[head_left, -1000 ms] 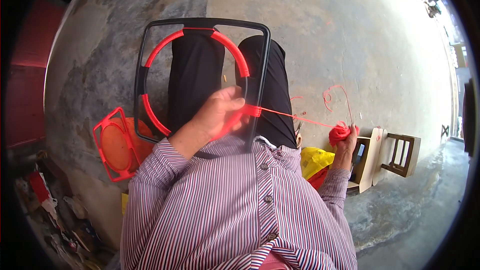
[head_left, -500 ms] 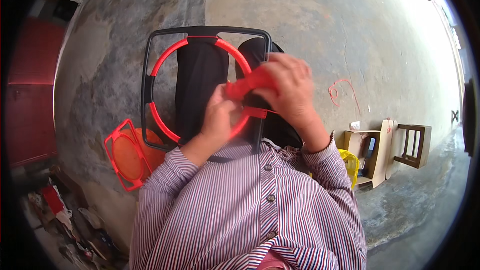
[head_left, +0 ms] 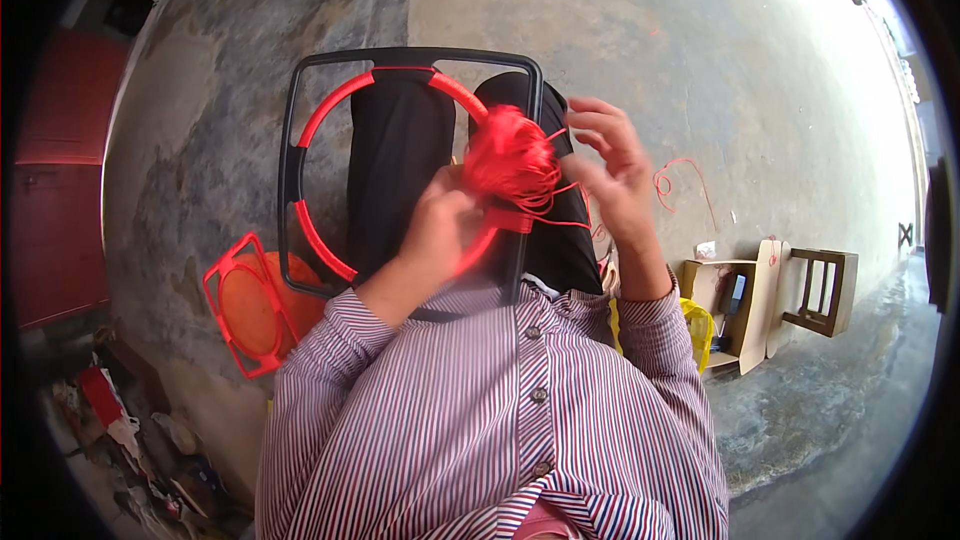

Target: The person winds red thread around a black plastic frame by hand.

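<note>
A black square frame [head_left: 286, 180] with a round inner ring lies across my lap, and stretches of that ring are wrapped in red cord [head_left: 333, 112]. My left hand [head_left: 437, 230] is closed at the ring's right side, pinching the base of a loose bundle of red cord [head_left: 512, 155]. Loops of the bundle fan out over the frame's right bar, and strands trail to the right. Just right of the bundle, my right hand [head_left: 612, 165] is open with fingers apart, slightly blurred. What lies under the left fingers is hidden.
Left of my lap, a red frame [head_left: 232, 310] leans against an orange round seat [head_left: 300, 305]. At right are a yellow basket [head_left: 698, 330], an open cardboard box [head_left: 720, 305] and a small wooden stool [head_left: 828, 290]. A cord scrap [head_left: 690, 162] lies on the concrete floor [head_left: 600, 10].
My right hand has let go of the red cord bundle and moved right, its fingers opening. The bundle has spread into loose loops. My left hand stays at the ring.
</note>
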Motion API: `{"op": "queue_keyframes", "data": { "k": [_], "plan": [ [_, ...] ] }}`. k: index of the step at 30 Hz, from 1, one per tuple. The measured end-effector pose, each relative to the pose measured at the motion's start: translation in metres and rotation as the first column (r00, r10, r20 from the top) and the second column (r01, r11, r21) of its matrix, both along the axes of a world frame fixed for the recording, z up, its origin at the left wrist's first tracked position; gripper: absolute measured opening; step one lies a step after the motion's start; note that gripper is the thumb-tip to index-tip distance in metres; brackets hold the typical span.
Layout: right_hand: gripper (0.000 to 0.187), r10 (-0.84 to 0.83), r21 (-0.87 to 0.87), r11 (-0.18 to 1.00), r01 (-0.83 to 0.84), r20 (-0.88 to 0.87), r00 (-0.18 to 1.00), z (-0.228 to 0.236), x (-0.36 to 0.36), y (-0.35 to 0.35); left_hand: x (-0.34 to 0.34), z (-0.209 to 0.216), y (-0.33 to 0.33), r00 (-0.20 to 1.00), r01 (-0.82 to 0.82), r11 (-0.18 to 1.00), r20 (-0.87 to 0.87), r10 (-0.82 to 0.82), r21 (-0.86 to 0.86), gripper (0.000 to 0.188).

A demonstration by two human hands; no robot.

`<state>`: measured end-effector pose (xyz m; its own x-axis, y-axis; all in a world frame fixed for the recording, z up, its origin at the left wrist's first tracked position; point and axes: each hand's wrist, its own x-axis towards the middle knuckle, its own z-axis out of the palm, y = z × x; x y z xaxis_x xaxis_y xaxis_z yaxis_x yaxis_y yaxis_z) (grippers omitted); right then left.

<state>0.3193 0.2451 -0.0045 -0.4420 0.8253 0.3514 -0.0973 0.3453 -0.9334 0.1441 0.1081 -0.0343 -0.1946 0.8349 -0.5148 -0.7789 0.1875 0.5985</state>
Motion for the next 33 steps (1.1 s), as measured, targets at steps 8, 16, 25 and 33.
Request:
{"op": "queue_keyframes", "data": {
  "k": [8, 16, 25, 33],
  "plan": [
    [0.034, 0.051, 0.274, 0.929, -0.25, 0.574, 0.818, -0.017, 0.016, -0.028, 0.004, 0.001, -0.002, 0.994, 0.112, 0.994, 0.001, -0.112, 0.016, 0.05],
    [0.036, 0.02, 0.29, 0.94, -0.178, 0.475, 0.88, -0.03, 0.019, -0.025, -0.003, -0.008, -0.001, 0.96, 0.166, 0.986, 0.228, -0.161, -0.002, 0.037],
    [0.054, -0.13, -0.666, 0.639, -0.385, -0.587, 0.799, -0.02, 0.039, -0.024, 0.001, 0.011, 0.002, 0.959, 0.211, 0.974, 0.174, -0.223, 0.087, 0.027],
    [0.046, -0.006, -0.681, 0.712, -0.172, -0.251, 0.968, -0.02, 0.028, -0.053, 0.003, 0.014, 0.004, 0.967, 0.249, 0.967, 0.043, -0.252, 0.057, 0.031]
  ]
}}
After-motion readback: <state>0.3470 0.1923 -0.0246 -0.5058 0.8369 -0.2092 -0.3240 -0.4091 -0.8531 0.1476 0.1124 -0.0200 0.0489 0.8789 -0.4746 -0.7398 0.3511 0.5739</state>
